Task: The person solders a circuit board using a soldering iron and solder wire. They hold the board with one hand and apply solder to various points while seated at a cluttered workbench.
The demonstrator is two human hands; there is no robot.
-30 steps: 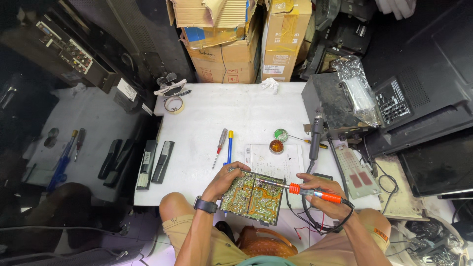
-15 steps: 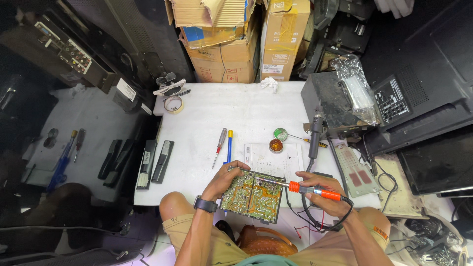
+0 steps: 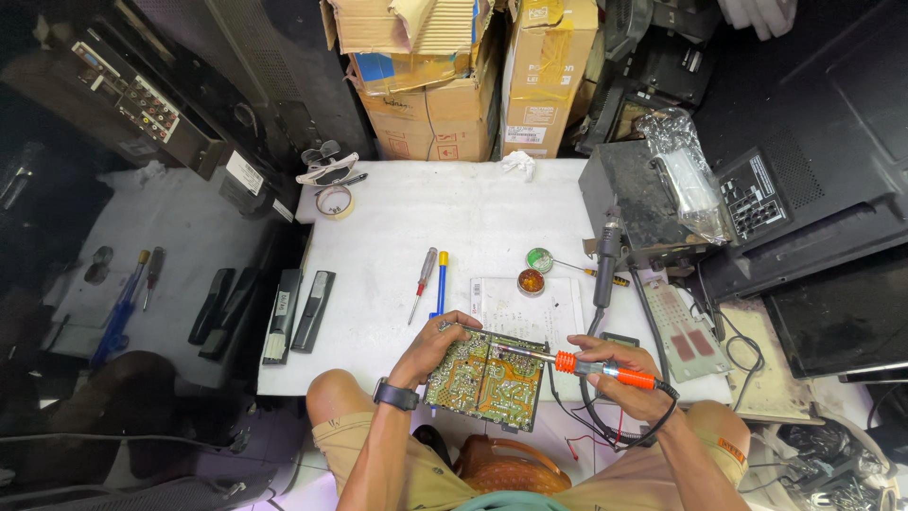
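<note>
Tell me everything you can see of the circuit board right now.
The circuit board is a green rectangle, its face covered with pale solder traces and joints. It lies tilted at the near edge of the white table, overhanging toward the person's lap. The left hand grips its upper left corner; the right hand holds an orange-handled soldering iron whose metal tip reaches the board's upper right area.

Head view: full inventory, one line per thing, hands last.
circuit board: 1, green-yellow, table front edge
soldering iron: 1, orange grip, tip on board
screwdrivers: 2, red and yellow-blue handles, mid-table
round tins: 2, green and amber, right of centre
paper sheet: 1, white, behind board
tape roll: 1, pale, far left corner
remotes: 2, black, left edge
cardboard boxes: several, brown, behind table
left hand: holds board
right hand: grips iron
</note>
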